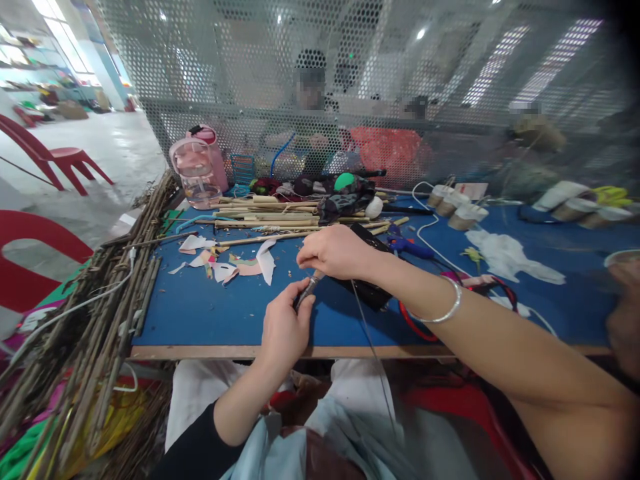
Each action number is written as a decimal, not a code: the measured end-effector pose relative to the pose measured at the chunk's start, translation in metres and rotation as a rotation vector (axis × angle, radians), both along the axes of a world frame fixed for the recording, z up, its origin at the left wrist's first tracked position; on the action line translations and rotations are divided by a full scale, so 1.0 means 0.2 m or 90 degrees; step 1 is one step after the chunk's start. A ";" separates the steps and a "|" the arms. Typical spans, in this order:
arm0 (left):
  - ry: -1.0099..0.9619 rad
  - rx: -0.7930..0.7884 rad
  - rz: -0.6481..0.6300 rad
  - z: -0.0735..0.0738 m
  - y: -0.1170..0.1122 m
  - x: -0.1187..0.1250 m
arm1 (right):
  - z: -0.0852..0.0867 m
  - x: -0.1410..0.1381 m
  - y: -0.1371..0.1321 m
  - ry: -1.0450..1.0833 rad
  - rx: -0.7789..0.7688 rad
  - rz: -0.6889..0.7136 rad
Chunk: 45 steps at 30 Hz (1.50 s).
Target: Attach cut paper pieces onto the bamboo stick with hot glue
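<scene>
My left hand (286, 327) is closed around a short thin stick (318, 274), whose pale tip pokes up past my thumb. Dark grey cord (311, 287) is wound around the stick just below that tip. Over it, my right hand (336, 253) is bent down with the fingertips pinched together, close to the wound part. A length of the cord (367, 330) hangs from beneath my right hand over the table edge towards my lap. What lies between the right fingertips is mostly hidden, but the cord runs from there. A black flat piece (373, 297) lies under my right wrist.
Paper scraps (235, 267) litter the blue table (200, 313). Behind are cut sticks (270, 217), a pink bottle (200, 167) and a perforated metal screen (240, 80). A blue glue gun (413, 247) lies right; long branches (95, 347) lean left. Another person's hand (625, 287) shows far right.
</scene>
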<state>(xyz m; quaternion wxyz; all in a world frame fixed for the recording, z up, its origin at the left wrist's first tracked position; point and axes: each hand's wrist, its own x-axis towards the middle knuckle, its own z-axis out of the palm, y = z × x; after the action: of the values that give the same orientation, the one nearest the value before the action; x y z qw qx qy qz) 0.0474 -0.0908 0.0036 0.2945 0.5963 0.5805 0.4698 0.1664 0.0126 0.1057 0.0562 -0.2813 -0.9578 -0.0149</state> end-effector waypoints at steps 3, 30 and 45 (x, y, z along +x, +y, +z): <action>0.014 0.010 0.008 0.00 0.00 0.00 | 0.01 -0.04 0.00 -0.051 0.001 0.008; -0.003 0.034 -0.023 0.02 -0.02 -0.01 | -0.38 0.18 0.18 0.077 -0.493 -0.116; -0.081 0.000 -0.034 0.01 -0.02 0.02 | 0.07 0.15 -0.24 0.012 -0.139 0.114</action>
<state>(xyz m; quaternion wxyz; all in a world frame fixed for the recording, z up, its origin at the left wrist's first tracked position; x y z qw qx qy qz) 0.0517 -0.0942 0.0058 0.3430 0.5808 0.5444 0.4987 0.1970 -0.0351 0.1194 0.0356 -0.1995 -0.9744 0.0970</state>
